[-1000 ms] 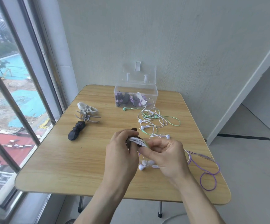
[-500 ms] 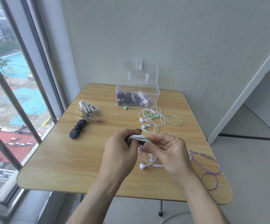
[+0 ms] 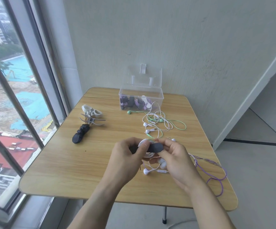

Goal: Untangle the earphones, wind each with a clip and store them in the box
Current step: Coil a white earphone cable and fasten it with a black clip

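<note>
Winding is the step in hand: my left hand [image 3: 127,158] and right hand [image 3: 175,160] both grip the black clip [image 3: 155,147] wrapped with white earphone cord [image 3: 143,142] above the table [image 3: 77,166]. Next, I judge, tucking the earbuds, then the open clear box [image 3: 141,100].

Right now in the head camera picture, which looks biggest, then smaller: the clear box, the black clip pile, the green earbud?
1. clear box
2. black clip pile
3. green earbud
The pile lies nearer the camera, yet looks smaller than the box.
</note>
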Demonstrator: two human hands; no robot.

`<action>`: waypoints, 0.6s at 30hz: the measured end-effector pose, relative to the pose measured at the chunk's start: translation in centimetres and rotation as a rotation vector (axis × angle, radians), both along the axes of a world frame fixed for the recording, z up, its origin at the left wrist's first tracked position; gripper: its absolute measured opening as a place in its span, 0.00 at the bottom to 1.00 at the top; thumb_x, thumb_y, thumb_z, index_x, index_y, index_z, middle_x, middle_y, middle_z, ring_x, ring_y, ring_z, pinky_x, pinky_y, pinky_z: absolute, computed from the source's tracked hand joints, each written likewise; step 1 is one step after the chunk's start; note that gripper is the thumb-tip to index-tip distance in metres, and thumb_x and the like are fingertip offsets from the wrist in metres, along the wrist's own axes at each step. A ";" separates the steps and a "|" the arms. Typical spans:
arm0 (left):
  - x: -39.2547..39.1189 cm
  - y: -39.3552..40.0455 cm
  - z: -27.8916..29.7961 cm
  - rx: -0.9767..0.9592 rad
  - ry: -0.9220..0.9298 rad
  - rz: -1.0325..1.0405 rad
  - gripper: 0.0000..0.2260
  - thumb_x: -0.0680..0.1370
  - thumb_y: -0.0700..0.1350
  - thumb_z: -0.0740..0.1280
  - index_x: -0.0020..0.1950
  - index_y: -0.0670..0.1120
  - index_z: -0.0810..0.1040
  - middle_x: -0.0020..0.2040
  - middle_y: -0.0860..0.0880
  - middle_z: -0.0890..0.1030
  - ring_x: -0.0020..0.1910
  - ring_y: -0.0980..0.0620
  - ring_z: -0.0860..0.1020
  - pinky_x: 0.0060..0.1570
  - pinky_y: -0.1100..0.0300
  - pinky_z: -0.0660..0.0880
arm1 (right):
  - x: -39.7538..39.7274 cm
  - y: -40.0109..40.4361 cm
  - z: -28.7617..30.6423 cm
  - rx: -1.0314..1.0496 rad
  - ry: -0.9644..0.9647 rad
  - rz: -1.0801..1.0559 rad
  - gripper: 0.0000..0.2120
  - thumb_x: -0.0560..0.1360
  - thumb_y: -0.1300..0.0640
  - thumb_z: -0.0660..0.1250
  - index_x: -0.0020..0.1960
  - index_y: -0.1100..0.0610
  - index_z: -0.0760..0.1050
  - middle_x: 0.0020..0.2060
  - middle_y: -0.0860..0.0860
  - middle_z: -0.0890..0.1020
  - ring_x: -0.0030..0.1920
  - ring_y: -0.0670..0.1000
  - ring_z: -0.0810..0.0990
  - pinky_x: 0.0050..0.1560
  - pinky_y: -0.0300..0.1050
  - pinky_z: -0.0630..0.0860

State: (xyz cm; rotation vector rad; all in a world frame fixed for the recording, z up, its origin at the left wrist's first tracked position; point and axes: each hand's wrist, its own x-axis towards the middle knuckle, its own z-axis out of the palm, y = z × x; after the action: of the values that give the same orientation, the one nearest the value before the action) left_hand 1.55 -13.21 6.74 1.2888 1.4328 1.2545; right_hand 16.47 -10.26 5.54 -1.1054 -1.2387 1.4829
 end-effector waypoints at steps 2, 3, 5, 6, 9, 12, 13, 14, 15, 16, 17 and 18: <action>0.2 0.2 -0.1 -0.017 -0.060 0.050 0.09 0.81 0.43 0.67 0.45 0.44 0.84 0.31 0.55 0.83 0.27 0.62 0.77 0.29 0.71 0.70 | -0.1 0.1 -0.2 0.037 -0.090 -0.008 0.07 0.80 0.65 0.65 0.53 0.58 0.81 0.39 0.55 0.84 0.32 0.51 0.77 0.32 0.40 0.74; 0.2 0.3 -0.3 -0.027 -0.087 0.072 0.09 0.81 0.43 0.67 0.45 0.43 0.85 0.30 0.54 0.83 0.26 0.61 0.77 0.29 0.71 0.70 | -0.2 0.2 -0.3 0.060 -0.137 -0.013 0.07 0.80 0.64 0.66 0.53 0.57 0.81 0.35 0.51 0.82 0.30 0.49 0.74 0.33 0.41 0.73; 0.3 0.6 -0.5 -0.060 -0.146 0.102 0.09 0.81 0.43 0.67 0.45 0.43 0.85 0.30 0.53 0.82 0.26 0.59 0.75 0.30 0.68 0.71 | -0.2 0.4 -0.5 0.119 -0.220 -0.020 0.06 0.80 0.63 0.66 0.51 0.56 0.81 0.28 0.43 0.77 0.27 0.44 0.70 0.33 0.37 0.69; 0.2 0.8 -0.7 -0.081 -0.185 0.107 0.10 0.81 0.43 0.67 0.45 0.43 0.85 0.29 0.53 0.82 0.25 0.57 0.74 0.31 0.66 0.71 | -0.2 0.4 -0.5 0.152 -0.253 -0.025 0.06 0.80 0.62 0.66 0.51 0.56 0.82 0.26 0.41 0.77 0.26 0.42 0.70 0.32 0.34 0.67; -0.2 1.4 -1.1 -0.140 -0.341 0.104 0.11 0.81 0.44 0.66 0.46 0.42 0.86 0.30 0.48 0.80 0.25 0.52 0.70 0.30 0.63 0.68 | -0.1 0.2 0.1 0.281 -0.351 -0.027 0.13 0.81 0.58 0.65 0.40 0.48 0.82 0.26 0.43 0.77 0.26 0.42 0.69 0.31 0.36 0.66; -0.6 1.8 -1.6 -0.165 -0.455 0.090 0.12 0.81 0.44 0.66 0.46 0.41 0.87 0.35 0.42 0.79 0.27 0.51 0.69 0.33 0.62 0.69 | 0.2 0.0 0.4 0.259 -0.274 -0.037 0.16 0.81 0.59 0.66 0.36 0.50 0.82 0.26 0.44 0.76 0.23 0.41 0.70 0.29 0.36 0.65; -0.6 1.9 -1.7 -0.164 -0.474 0.090 0.12 0.81 0.44 0.66 0.46 0.41 0.87 0.35 0.41 0.78 0.27 0.51 0.68 0.33 0.63 0.69 | 0.2 0.0 0.5 0.230 -0.225 -0.043 0.13 0.81 0.61 0.66 0.40 0.53 0.83 0.25 0.44 0.76 0.24 0.41 0.72 0.29 0.33 0.66; -0.6 1.9 -1.7 -0.162 -0.493 0.092 0.12 0.81 0.44 0.66 0.47 0.41 0.87 0.36 0.41 0.78 0.27 0.52 0.68 0.32 0.63 0.69 | 0.3 0.0 0.6 0.221 -0.199 -0.051 0.11 0.80 0.62 0.66 0.43 0.55 0.84 0.26 0.44 0.76 0.25 0.41 0.75 0.31 0.32 0.67; -0.6 2.0 -1.8 -0.162 -0.517 0.096 0.12 0.81 0.44 0.66 0.48 0.40 0.86 0.36 0.42 0.78 0.28 0.52 0.68 0.32 0.64 0.70 | 0.2 0.0 0.6 0.233 -0.196 -0.068 0.09 0.80 0.62 0.66 0.46 0.55 0.84 0.27 0.44 0.77 0.28 0.41 0.77 0.33 0.32 0.69; -0.5 2.0 -1.8 -0.164 -0.550 0.102 0.12 0.82 0.44 0.65 0.48 0.39 0.86 0.36 0.42 0.79 0.28 0.52 0.69 0.32 0.65 0.71 | 0.2 0.1 0.5 0.253 -0.194 -0.094 0.08 0.80 0.62 0.67 0.47 0.56 0.85 0.29 0.46 0.79 0.29 0.41 0.78 0.35 0.34 0.70; -0.5 2.0 -1.8 -0.163 -0.588 0.114 0.12 0.82 0.43 0.65 0.49 0.39 0.85 0.37 0.42 0.80 0.28 0.52 0.69 0.33 0.65 0.72 | 0.2 0.2 0.4 0.266 -0.176 -0.132 0.07 0.79 0.61 0.68 0.48 0.57 0.85 0.30 0.47 0.81 0.29 0.42 0.78 0.35 0.35 0.72; -0.5 2.1 -1.7 -0.159 -0.633 0.135 0.12 0.82 0.43 0.64 0.50 0.38 0.85 0.38 0.43 0.81 0.28 0.52 0.70 0.33 0.65 0.73 | 0.1 0.1 0.4 0.265 -0.141 -0.174 0.05 0.78 0.61 0.69 0.47 0.58 0.85 0.31 0.50 0.83 0.29 0.43 0.79 0.34 0.35 0.73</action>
State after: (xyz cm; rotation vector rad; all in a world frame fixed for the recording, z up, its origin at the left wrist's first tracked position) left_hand 1.03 -11.10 5.00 0.6085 1.1341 1.4373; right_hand 16.57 -10.16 5.91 -1.1215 -1.3548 1.0912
